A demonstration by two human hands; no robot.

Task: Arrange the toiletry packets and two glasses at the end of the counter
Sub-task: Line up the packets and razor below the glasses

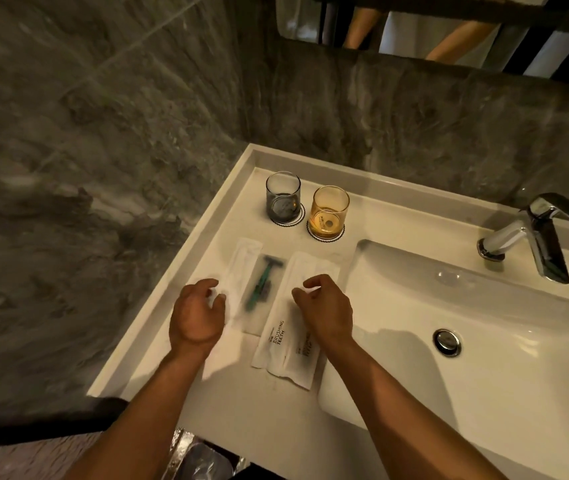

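On the white counter [186, 368], a grey glass [282, 197] and an amber glass [330, 211] stand upright on round coasters near the back wall. In front of them lie a razor packet [259, 289] with a green razor inside, a white packet [241, 261] to its left, and two white toothbrush packets [278, 337] marked "BRUSHING TEETH". My left hand [197, 315] rests with curled fingers on the lower end of the left white packet. My right hand [324, 308] has its fingertips on the toothbrush packets.
The sink basin [449, 306] with a chrome drain [447, 342] fills the right side. A chrome faucet [532, 233] stands at the back right. Grey marble walls close the left and back. A mirror above reflects a person's arms.
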